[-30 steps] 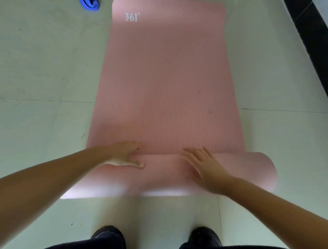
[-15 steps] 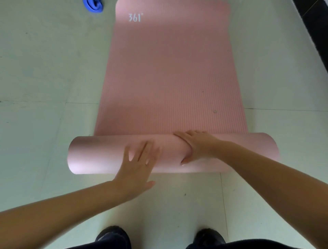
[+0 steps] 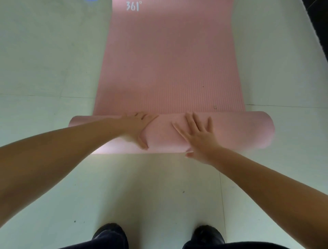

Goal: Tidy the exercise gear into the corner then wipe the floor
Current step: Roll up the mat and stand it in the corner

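The pink exercise mat lies flat on the pale tiled floor, running away toward 12 o'clock, with its near end already wound into a thick roll lying crosswise just ahead of the person's dark shoes. A white "361°" logo sits near the far end at 12 o'clock, and a sliver of something blue shows at the top edge toward 11 o'clock; it is too cut off to name.

The left hand curls over the roll left of centre, fingers draped across the top and thumb hooked round the near side, so its grip wraps the rolled part. The right hand lies flat on the roll right of centre, fingers spread and straight, pressing rather than clasping.

The step in hand looks like rolling up the mat, and it is early: most of the mat is unrolled. The roll sticks out further at the 3 o'clock side than the flat part, so it may be winding askew. The next push probably calls for even pressure from both hands toward 12 o'clock, steering the ends back in line, before carrying it to the corner and wiping.
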The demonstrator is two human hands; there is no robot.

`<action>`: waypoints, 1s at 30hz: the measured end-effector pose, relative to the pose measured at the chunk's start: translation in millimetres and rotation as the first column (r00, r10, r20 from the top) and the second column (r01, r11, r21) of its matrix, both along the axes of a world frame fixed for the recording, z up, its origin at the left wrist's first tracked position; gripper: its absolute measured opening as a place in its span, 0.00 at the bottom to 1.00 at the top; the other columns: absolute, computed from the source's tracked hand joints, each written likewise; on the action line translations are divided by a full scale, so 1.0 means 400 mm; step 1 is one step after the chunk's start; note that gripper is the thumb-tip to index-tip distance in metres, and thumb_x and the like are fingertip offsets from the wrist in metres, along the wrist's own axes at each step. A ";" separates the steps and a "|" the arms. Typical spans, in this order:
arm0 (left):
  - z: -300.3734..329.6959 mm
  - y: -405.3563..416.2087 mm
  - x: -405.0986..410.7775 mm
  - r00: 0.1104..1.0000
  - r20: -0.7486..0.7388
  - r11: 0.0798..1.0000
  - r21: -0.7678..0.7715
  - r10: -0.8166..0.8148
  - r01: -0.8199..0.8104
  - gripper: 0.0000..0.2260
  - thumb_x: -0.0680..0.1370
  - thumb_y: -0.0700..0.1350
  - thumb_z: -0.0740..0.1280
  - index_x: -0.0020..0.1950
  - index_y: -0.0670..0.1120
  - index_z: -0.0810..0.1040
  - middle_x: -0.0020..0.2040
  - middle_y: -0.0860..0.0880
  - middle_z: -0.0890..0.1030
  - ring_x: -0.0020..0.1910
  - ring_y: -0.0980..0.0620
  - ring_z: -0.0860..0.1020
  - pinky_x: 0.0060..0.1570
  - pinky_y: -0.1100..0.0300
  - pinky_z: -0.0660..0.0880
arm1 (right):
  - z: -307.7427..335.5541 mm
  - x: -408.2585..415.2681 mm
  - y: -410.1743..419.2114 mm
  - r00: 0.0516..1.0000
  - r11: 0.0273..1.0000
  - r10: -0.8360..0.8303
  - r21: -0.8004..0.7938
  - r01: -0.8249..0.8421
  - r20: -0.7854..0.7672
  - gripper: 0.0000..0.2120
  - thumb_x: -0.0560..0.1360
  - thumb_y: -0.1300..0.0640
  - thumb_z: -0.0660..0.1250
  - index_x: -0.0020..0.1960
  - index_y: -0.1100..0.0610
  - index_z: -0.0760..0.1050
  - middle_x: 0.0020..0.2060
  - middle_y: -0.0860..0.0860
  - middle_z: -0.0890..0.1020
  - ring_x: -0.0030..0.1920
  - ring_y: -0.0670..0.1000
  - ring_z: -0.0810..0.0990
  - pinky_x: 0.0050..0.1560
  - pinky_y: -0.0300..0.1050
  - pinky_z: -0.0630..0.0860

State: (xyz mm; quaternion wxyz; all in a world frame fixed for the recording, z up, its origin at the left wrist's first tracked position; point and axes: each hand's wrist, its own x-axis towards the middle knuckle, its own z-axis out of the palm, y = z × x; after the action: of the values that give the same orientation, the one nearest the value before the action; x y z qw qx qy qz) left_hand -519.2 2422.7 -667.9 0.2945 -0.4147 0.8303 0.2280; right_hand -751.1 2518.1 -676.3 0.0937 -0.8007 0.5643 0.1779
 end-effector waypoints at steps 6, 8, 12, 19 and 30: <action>0.009 0.050 0.000 0.999 -0.003 0.991 -0.127 -0.047 0.046 0.49 0.68 0.62 0.69 0.77 0.50 0.40 0.74 0.44 0.58 0.72 0.42 0.59 0.67 0.44 0.61 | 0.019 -0.005 -0.015 1.000 0.995 -0.003 -0.095 0.004 0.018 0.46 0.67 0.45 0.71 0.77 0.45 0.49 0.66 0.58 0.68 0.64 0.61 0.67 0.61 0.63 0.62; 0.025 0.066 0.004 0.996 0.015 0.994 -0.071 -0.084 0.084 0.49 0.68 0.63 0.69 0.78 0.51 0.42 0.73 0.44 0.60 0.71 0.43 0.61 0.68 0.46 0.61 | 0.022 -0.005 0.015 0.998 0.995 0.030 -0.095 -0.024 0.058 0.45 0.65 0.45 0.72 0.76 0.46 0.53 0.60 0.57 0.73 0.58 0.61 0.72 0.58 0.61 0.66; 0.042 0.128 0.035 0.988 0.058 0.976 0.174 -0.142 0.130 0.51 0.67 0.63 0.72 0.78 0.51 0.43 0.75 0.44 0.59 0.73 0.44 0.61 0.69 0.50 0.60 | 0.023 0.018 0.128 0.989 0.995 0.097 -0.026 -0.095 0.108 0.49 0.57 0.38 0.72 0.73 0.47 0.55 0.50 0.56 0.79 0.46 0.60 0.77 0.47 0.57 0.73; 0.096 0.193 0.062 0.998 -0.010 0.969 0.238 -0.062 0.063 0.37 0.75 0.56 0.67 0.78 0.51 0.50 0.75 0.48 0.60 0.72 0.48 0.62 0.70 0.54 0.62 | 0.073 0.031 0.104 0.968 0.892 -0.130 0.451 0.019 0.216 0.46 0.68 0.40 0.72 0.76 0.42 0.49 0.65 0.55 0.70 0.64 0.58 0.68 0.65 0.51 0.63; 0.028 0.315 0.046 0.998 0.013 0.995 -0.082 -0.056 0.057 0.56 0.71 0.67 0.64 0.61 0.51 0.13 0.74 0.37 0.29 0.72 0.36 0.30 0.69 0.35 0.38 | 0.053 -0.014 -0.051 0.902 0.699 -0.365 0.708 0.103 0.229 0.46 0.68 0.41 0.73 0.77 0.47 0.50 0.76 0.47 0.59 0.74 0.52 0.59 0.74 0.53 0.55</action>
State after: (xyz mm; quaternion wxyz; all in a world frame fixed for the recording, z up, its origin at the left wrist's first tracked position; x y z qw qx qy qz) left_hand -500.8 2548.8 -656.8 0.2878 -0.4040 0.8488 0.1830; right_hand -756.5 2497.6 -655.1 0.5018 -0.6484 0.5319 0.2117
